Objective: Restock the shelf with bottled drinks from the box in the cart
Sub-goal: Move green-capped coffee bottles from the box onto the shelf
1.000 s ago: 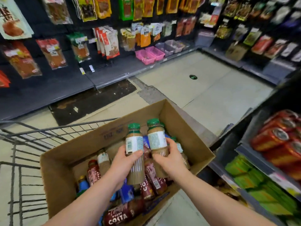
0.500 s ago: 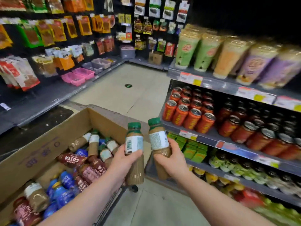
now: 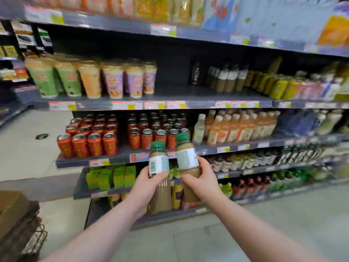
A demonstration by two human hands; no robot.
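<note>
Both hands are up in front of the drinks shelf, one bottle each. The left hand has its grip clamped round the middle of the left bottle, thumb across the white label with the barcode facing the camera; the bottle is upright, with a green cap and brown drink. The right hand has its grip clamped on the right bottle below the label; it is the same type, tilted slightly left. The two bottles are side by side, close or just touching, held in the air in front of the red cans row, not on any shelf yet. On the higher shelf a gap sits between the snack cups and a dark Costa bottle, with similar brown bottles just right of it. Orange bottles stand right of the cans, and green cartons sit lower down. The cardboard box in the cart shows at the lower left edge, well apart from the hands, its contents out of view. Much of the frame is motion-blurred.
</note>
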